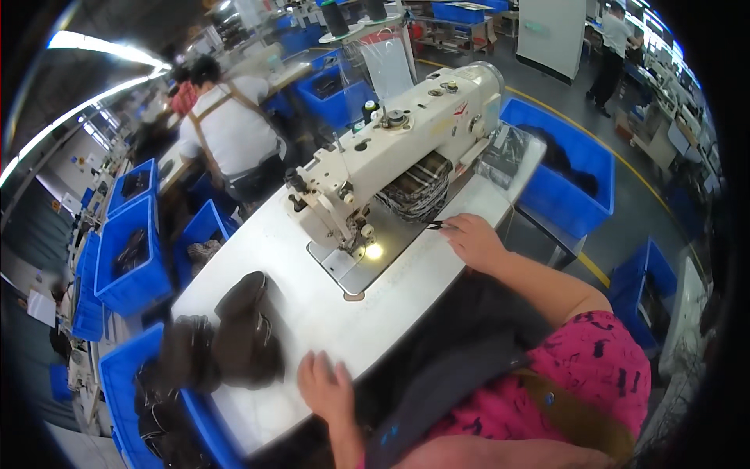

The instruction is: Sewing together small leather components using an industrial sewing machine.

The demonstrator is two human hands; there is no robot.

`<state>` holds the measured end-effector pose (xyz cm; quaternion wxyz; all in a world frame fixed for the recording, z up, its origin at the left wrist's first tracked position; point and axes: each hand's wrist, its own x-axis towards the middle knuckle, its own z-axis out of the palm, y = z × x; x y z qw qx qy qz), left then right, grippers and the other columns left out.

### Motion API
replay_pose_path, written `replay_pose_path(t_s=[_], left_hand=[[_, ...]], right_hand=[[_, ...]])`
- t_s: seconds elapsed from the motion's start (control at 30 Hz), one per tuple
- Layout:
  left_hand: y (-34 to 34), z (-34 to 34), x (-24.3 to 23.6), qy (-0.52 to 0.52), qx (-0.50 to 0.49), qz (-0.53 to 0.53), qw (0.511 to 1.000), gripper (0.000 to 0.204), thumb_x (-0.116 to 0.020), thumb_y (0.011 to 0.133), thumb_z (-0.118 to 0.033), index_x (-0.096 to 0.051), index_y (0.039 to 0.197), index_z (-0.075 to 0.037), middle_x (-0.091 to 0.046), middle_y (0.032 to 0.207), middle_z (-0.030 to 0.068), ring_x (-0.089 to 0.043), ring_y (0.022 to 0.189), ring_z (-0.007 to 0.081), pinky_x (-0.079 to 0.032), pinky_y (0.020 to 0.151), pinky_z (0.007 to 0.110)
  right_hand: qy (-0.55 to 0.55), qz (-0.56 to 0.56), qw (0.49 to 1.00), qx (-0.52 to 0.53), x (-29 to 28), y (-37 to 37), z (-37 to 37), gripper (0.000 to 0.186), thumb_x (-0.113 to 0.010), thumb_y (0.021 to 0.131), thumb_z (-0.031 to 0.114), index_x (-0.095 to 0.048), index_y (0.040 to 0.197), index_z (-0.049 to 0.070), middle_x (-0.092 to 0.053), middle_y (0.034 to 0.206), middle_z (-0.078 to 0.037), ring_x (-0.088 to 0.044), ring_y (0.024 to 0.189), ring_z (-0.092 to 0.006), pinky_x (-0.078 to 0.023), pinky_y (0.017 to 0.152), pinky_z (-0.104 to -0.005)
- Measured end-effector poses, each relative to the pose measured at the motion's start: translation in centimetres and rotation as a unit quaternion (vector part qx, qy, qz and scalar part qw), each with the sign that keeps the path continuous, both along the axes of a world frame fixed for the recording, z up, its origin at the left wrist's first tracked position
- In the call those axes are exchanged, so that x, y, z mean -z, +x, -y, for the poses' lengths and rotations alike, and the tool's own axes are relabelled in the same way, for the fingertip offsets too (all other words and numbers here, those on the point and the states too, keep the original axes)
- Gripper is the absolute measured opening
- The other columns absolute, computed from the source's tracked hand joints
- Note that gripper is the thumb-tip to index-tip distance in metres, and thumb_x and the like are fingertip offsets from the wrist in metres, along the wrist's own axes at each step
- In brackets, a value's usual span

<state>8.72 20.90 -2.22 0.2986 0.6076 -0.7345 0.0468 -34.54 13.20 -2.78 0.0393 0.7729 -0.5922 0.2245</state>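
My right hand (474, 244) is closed around a small dark pointed tool (437, 225), mostly hidden by the fingers; its tip points left over the white sewing table (406, 301). Just beyond the tip, under the arm of the sewing machine (422, 113), sits a stack of plaid fabric pieces (418, 187). My left hand (324, 387) rests at the table's near edge, fingers apart, holding nothing. To its left, dark brown fabric pieces (250, 336) lie in a slightly blurred heap, partly hanging over the edge. The machine's lamp (373, 251) lights the needle area.
A blue bin (117, 375) with dark pieces stands against the table's left end; another blue bin (601, 176) is beyond its right end. More blue bins (133, 289) line the left side. A co-worker in a white shirt (234, 133) sits ahead-left; another person (613, 55) stands far right.
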Motion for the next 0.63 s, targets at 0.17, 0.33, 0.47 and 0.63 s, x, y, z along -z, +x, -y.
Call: replay_pose_path(t_s=[0.17, 0.33, 0.47, 0.63], left_hand=[[0.2, 0.3, 0.0, 0.045, -0.007, 0.000, 0.999, 0.044, -0.071, 0.084, -0.024, -0.067, 0.122, -0.002, -0.062, 0.132, 0.0221, -0.055, 0.124, 0.0444, -0.044, 0.106, 0.054], [-0.2, 0.1, -0.4, 0.057, -0.011, 0.054, 0.997, 0.042, -0.063, 0.088, -0.021, -0.061, 0.127, -0.004, -0.057, 0.135, 0.0209, -0.053, 0.125, 0.0425, -0.041, 0.107, 0.051], [0.1, 0.0, 0.3, 0.067, -0.034, 0.033, 0.997, 0.045, -0.068, 0.083, -0.018, -0.066, 0.126, -0.005, -0.060, 0.135, 0.0223, -0.054, 0.125, 0.0453, -0.043, 0.106, 0.055], [-0.8, -0.3, 1.2, 0.036, -0.049, 0.037, 0.997, 0.045, -0.067, 0.082, -0.016, -0.066, 0.126, -0.005, -0.061, 0.134, 0.0213, -0.055, 0.123, 0.0448, -0.044, 0.106, 0.053]], right_hand=[[-0.133, -0.001, 0.991, -0.025, -0.8, -2.4, 0.9, 0.030, -0.070, 0.083, 0.014, -0.071, 0.112, 0.006, -0.066, 0.122, -0.012, -0.060, 0.117, -0.0325, -0.048, 0.101, -0.0486], [0.007, 0.104, 0.960, -0.260, -1.8, -2.6, -4.4, 0.025, -0.071, 0.088, 0.020, -0.069, 0.110, 0.009, -0.066, 0.111, -0.008, -0.065, 0.096, -0.0291, -0.052, 0.078, -0.0417], [0.371, 0.099, 0.887, -0.256, 4.2, -6.2, -11.0, 0.016, -0.063, 0.096, 0.026, -0.068, 0.104, 0.013, -0.067, 0.104, -0.009, -0.067, 0.097, -0.0319, -0.057, 0.081, -0.0455], [0.687, -0.190, 0.693, -0.107, 16.2, -12.6, -18.8, 0.043, -0.063, 0.093, 0.038, -0.065, 0.130, 0.015, -0.066, 0.132, -0.014, -0.067, 0.116, -0.0293, -0.057, 0.091, -0.0445]])
